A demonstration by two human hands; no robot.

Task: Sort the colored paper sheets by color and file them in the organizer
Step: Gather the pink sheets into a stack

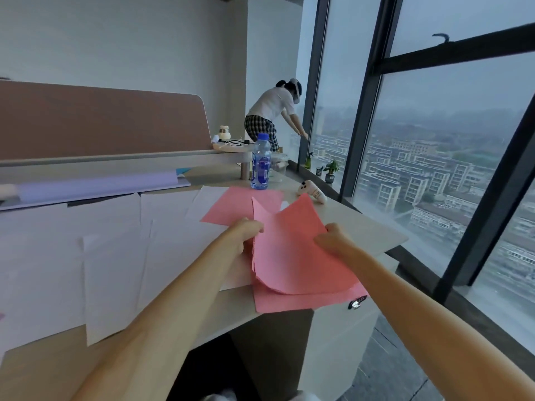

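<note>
**Slip risk**

Raised over the desk (376, 241) corner, pink sheets (292, 247) pinched at either edge by curled fingers of left hand (246, 233) and right hand (333, 238); bottom one hanging past the rim. Apt to slide floorward if gripped unevenly. Just left: white sheets (115, 256).

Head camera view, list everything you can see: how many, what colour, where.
light wooden desk: one, pale, foreground
brown divider panel: one, brown, along the desk's back
pink paper sheets: at least three, pink, one flat on the desk, others held
white paper sheets: several, white, spread across the desk's left
lilac paper sheet: one, lilac, back left near the divider panel
clear plastic water bottle: one, blue cap and label, behind the pink sheets
white handheld controller: one, white, right of the bottle
second person: one, white top, bending by the window
left hand: one, pinches the held sheets' left edge
right hand: one, grips their right edge
</note>
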